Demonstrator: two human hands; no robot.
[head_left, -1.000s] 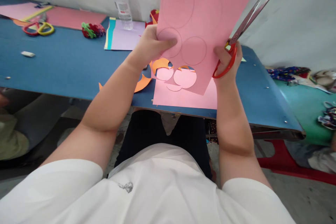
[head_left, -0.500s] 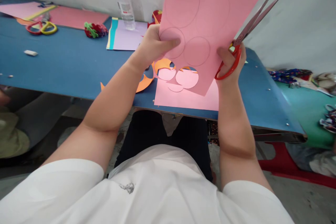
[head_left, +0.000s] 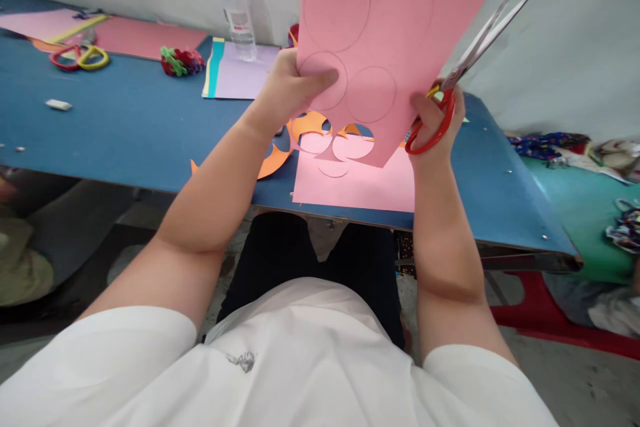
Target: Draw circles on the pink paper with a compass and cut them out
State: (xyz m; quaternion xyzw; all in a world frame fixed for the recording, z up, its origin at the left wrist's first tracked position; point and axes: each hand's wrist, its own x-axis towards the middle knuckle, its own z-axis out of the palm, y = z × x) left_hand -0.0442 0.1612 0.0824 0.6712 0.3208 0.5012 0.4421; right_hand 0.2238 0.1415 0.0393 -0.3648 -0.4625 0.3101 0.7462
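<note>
A pink sheet of paper [head_left: 390,33] with several pencilled circles is held up in front of me. Its lower edge has round cut-outs. My left hand [head_left: 300,83] pinches its left edge, thumb on the near face. My right hand [head_left: 435,113] grips the right edge between thumb and fingers, and red-handled scissors [head_left: 443,110] hang on that same hand, blades slightly apart and pointing up to the right. Below lies another pink sheet [head_left: 370,190] on the blue table, with orange paper scraps [head_left: 275,161] beside it. My fingers behind the held sheet are hidden.
On the blue table [head_left: 125,127] stand or lie a plastic bottle [head_left: 241,27], a lilac sheet [head_left: 237,73], a red-and-green craft piece [head_left: 181,61], more scissors [head_left: 80,57] and a white eraser [head_left: 59,105]. A green table [head_left: 580,193] adjoins at right; another person's leg [head_left: 85,227] shows at left.
The held pink sheet and the scissors have shifted slightly left, and the sheet's lower edge has tilted up a little. Both hands keep their hold.
</note>
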